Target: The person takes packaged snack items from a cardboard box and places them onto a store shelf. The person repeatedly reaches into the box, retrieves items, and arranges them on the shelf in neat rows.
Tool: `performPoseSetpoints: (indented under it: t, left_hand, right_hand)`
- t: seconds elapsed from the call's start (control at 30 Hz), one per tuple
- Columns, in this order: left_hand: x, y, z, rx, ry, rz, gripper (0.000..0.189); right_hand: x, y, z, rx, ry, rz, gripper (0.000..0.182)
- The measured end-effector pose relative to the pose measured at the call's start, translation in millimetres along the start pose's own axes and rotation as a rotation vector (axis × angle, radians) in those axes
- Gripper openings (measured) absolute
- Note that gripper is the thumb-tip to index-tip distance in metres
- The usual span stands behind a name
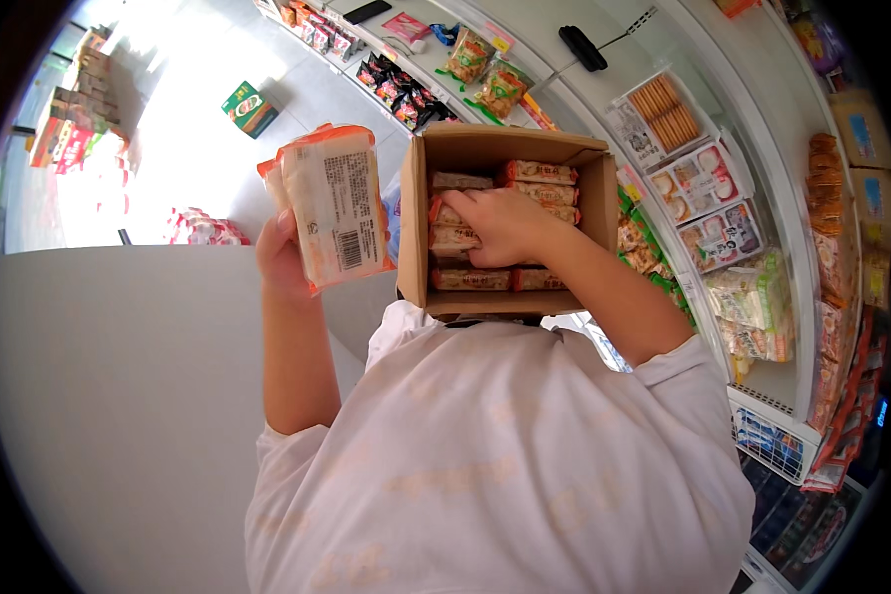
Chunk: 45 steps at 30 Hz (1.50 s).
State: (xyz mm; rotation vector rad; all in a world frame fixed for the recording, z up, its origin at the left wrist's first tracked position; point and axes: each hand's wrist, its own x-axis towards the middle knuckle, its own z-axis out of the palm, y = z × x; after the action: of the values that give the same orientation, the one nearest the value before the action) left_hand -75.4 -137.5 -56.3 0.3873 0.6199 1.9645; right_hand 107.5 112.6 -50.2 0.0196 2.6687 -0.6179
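Note:
My left hand [281, 249] grips the edge of flat snack packages [334, 208] with orange ends and a printed back, held upright left of an open cardboard box [413, 223]. Inside the box stand rows of similar packages [540, 172]. My right hand [501, 223] reaches in from the right, its thumb and fingers closed around one package [454, 239] in the left row. Parts of that package lie hidden under the hand.
Shelves with bagged snacks [501, 85] and clear trays of biscuits [666, 111] curve along the right. A green carton [249, 110] sits on the floor ahead. A plain pale panel [119, 386] stands at left. Stacked goods [82, 111] are at far left.

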Motion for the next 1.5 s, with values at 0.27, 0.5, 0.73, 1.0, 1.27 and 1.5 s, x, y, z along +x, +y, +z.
performPoseSetpoints:
  t: [0.27,0.5,0.73,1.0,1.27,1.5]
  left_hand:
    - [3,-2,30,-0.136,-0.149,-0.029,0.074]
    - [-4,-12,12,-0.09,-0.057,-0.106,0.075]
    - [32,-24,90,0.546,-0.026,-0.124,0.077]
    - [81,-38,161,1.938,-0.426,-0.27,0.071]
    - [163,-104,130,2.239,-0.915,-1.035,0.051]
    - [187,-122,37,1.859,-0.881,-1.033,0.074]
  right_hand:
    - [-9,10,55,-0.047,0.001,-0.15,0.074]
    - [5,6,96,-0.274,0.261,-0.237,0.062]
    - [-2,-1,89,-0.382,0.367,-0.159,0.069]
    - [-103,-11,-29,0.237,-0.009,0.5,0.045]
    - [-113,28,53,0.022,0.628,0.403,0.023]
    - [-112,25,70,-0.039,0.756,0.351,0.014]
